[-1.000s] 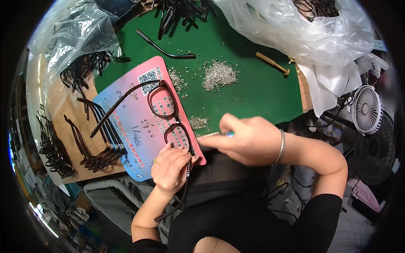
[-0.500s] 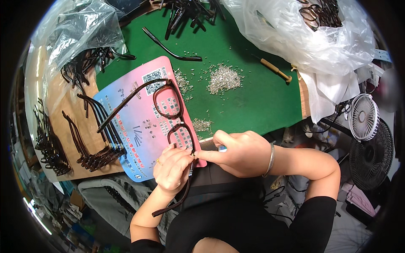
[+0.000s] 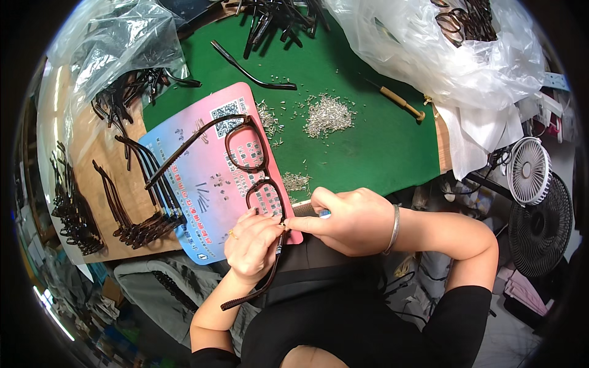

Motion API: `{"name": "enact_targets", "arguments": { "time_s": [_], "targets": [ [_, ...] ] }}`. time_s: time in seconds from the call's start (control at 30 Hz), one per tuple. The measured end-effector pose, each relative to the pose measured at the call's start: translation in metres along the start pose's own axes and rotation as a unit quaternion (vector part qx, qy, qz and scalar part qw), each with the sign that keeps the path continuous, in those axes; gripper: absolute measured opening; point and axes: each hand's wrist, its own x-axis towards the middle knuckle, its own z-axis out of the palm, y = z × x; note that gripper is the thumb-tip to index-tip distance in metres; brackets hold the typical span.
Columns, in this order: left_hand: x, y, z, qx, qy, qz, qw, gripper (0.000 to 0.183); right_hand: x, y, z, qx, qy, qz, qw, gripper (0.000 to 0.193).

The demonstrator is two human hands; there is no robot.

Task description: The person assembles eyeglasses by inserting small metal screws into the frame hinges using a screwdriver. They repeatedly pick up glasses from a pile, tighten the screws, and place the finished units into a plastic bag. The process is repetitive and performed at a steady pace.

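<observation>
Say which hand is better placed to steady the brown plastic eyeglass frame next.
Likely left: the left hand grips the brown frame at one end; the right hand curls around something blue.

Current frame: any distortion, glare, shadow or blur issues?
Head view: black fisheye surround, brown board bowed at left edge; head view: bright highlights on the clear plastic bag, upper left; head view: dark shadows by the black temples, top; head view: left hand and right hand fairly crisp, fingertip detail too small to read.

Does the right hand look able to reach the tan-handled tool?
Probably yes: nothing visible on the green mat blocks the right hand from the tan-handled tool, though busy at the glasses.
</observation>
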Motion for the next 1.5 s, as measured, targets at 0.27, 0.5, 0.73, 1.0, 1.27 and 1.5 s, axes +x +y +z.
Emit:
{"name": "enact_targets", "arguments": {
  "time_s": [0.27, 0.5, 0.73, 1.0, 1.27, 1.5],
  "targets": [
    [-0.006, -0.006, 0.002, 0.01, -0.002, 0.012, 1.0, 0.023, 0.014, 0.007, -0.001, -0.038, -0.036, -0.036, 0.998, 0.026],
    [-0.006, -0.005, 0.004, -0.018, 0.008, 0.002, 1.0, 0.023, 0.014, 0.011, 0.002, -0.025, -0.034, -0.042, 0.998, 0.021],
    [0.0, 0.0, 0.0, -0.029, -0.014, -0.025, 0.999, 0.018, 0.006, 0.003, 0.002, -0.087, 0.006, -0.041, 0.995, 0.026],
    [0.061, 0.023, -0.062, -0.035, 0.078, -0.035, 0.996, 0.042, -0.013, 0.02, -0.018, -0.022, 0.089, 0.032, 0.995, 0.032],
    [0.009, 0.067, -0.17, -0.421, 0.265, -0.242, 0.833, 0.054, -0.014, 0.024, -0.018, 0.044, 0.123, 0.054, 0.99, 0.026],
    [-0.034, 0.051, -0.214, -0.187, 0.187, -0.394, 0.88, 0.021, -0.011, 0.023, -0.016, 0.058, 0.129, 0.07, 0.987, 0.022]
  ]
}}
